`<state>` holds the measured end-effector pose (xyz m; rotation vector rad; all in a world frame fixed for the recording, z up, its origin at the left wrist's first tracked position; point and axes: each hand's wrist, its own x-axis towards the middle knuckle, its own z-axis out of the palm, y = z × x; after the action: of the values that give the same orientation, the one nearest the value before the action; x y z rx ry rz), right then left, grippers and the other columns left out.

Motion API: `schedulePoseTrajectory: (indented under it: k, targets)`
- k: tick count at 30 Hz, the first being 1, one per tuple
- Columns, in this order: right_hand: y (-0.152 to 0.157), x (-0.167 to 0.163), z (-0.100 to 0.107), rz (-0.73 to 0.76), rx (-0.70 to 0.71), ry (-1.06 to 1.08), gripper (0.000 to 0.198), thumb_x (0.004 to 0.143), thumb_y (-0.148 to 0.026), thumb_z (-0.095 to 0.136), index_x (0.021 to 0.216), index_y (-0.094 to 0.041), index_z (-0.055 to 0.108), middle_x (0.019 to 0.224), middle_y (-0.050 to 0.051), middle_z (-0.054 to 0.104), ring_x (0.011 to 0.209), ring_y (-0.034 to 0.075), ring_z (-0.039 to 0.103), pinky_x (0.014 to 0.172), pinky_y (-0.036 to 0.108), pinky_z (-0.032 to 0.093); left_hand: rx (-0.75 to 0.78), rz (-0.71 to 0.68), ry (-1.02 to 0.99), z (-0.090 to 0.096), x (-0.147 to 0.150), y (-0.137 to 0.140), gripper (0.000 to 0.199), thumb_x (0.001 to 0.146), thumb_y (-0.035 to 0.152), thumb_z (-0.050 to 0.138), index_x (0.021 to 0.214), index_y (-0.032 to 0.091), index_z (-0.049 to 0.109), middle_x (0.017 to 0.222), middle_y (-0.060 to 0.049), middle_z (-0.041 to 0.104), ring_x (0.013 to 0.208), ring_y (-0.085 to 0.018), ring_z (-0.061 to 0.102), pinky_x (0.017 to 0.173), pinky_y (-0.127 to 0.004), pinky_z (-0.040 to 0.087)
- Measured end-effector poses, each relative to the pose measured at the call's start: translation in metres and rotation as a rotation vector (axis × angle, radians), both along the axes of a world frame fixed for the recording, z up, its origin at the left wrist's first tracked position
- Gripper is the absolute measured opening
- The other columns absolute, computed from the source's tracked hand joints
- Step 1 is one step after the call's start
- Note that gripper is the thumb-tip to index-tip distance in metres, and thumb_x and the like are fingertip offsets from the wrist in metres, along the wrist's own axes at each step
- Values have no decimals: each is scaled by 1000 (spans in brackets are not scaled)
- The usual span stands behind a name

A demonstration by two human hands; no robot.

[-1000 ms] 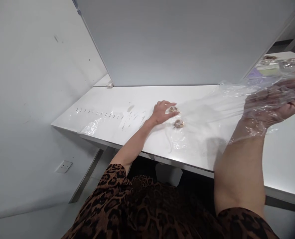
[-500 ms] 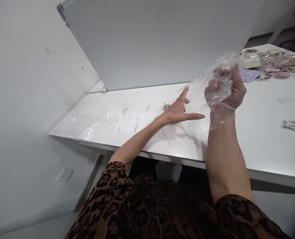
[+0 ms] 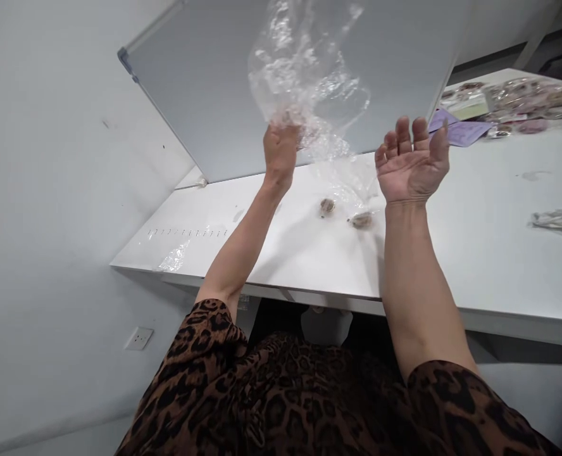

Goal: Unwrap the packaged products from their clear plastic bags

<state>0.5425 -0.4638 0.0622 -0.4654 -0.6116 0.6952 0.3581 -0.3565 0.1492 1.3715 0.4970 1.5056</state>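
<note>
Clear film scrap [image 3: 173,258], one: near edge of the white table [image 3: 309,266], left. Left hand [image 3: 281,149], raised, curled closed on crumpled plastic film [image 3: 309,82]; fingertips blurred. Film: rises above the fist and trails right and nearward, its long axis slanting toward the right hand. Small round brown item [image 3: 327,206]: on the table, between the hands. Longer brown item [image 3: 361,220]: lies roughly left-right, nearer the right hand. Right hand [image 3: 412,166]: palm up, fingers spread, nothing visibly held. Purple cards [image 3: 464,133]: far right.
</note>
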Motion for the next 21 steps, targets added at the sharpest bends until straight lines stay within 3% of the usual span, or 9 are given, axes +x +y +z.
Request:
schedulePoseTrajectory:
  k: [3,6,9,12,16,18,21]
  targets:
    - [13,6,-10,-78,-81,-70,39,76,-72,67,96,-39,68,107,5,73,126,34,54,95,56,51,-55,29,-16,7,-22,-1,29,103,36,62,129,23,63,119,-5,71,132,-22,64,114,-41,52]
    - [22,10,-16,-92,-157,-124,43,80,-73,60,94,-32,67,98,4,70,107,27,65,78,43,57,-106,126,-101,9,-51,2,32,101,39,64,130,26,64,126,-6,72,134,-21,63,112,-34,52]
    - [28,4,-18,-111,-353,-221,36,82,-61,68,92,-27,62,91,2,67,81,19,65,63,31,53,-200,241,-186,0,-80,8,35,105,40,55,136,27,62,134,-8,68,130,-17,66,106,-28,54]
    - [33,-15,-19,-124,-506,-460,27,79,-43,75,88,-22,61,86,2,66,72,15,59,66,30,51,-453,321,-277,-24,-106,8,41,109,36,44,148,25,51,142,-11,62,121,-13,69,99,-23,57]
    - [38,-47,-26,-115,-648,-1052,17,83,-33,69,90,-18,66,94,8,69,90,23,62,89,42,52,-895,324,-315,-67,-131,-8,59,109,39,38,165,30,24,162,-16,41,136,-19,61,99,-29,60]
    - [39,-60,-31,-97,-738,-1331,26,87,-34,65,105,-17,68,112,14,69,111,31,60,101,48,48,-997,274,-281,-83,-139,-21,68,106,40,44,167,29,17,165,-17,37,142,-23,56,102,-33,60]
    - [38,-71,-37,-18,-870,-1647,47,92,-42,61,132,-16,63,137,19,60,134,38,48,112,55,40,-1073,151,-217,-94,-146,-45,82,100,40,56,167,15,16,159,-23,44,145,-26,54,102,-31,60]
